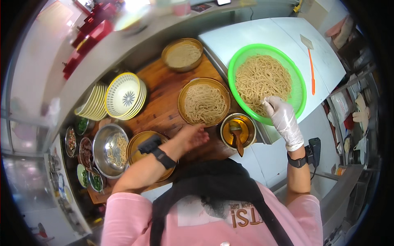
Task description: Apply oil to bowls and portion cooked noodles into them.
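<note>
My left hand (195, 136), bare and loosely curled, is at the near rim of a brown bowl (228, 112); whether it touches the rim is unclear. Nothing shows in its fingers. A mound of noodles (204, 104) fills that bowl. In a clear plastic glove, my right hand (279, 115) reaches over the near rim of a green mesh colander (300, 95). Its bent fingertips meet the near side of the noodle heap (263, 78); I cannot tell if they grip any. Between my hands stands a pot of amber oil (226, 135) holding a wooden-handled brush (237, 140).
Far back sits another brown bowl (166, 63) with pale contents. Leftward are stacked patterned bowls (118, 89), a steel bowl (100, 138) with some noodles, and small bowls of chopped greens (96, 181). My left forearm crosses a third brown bowl (138, 138). An orange-handled spatula (311, 69) lies right.
</note>
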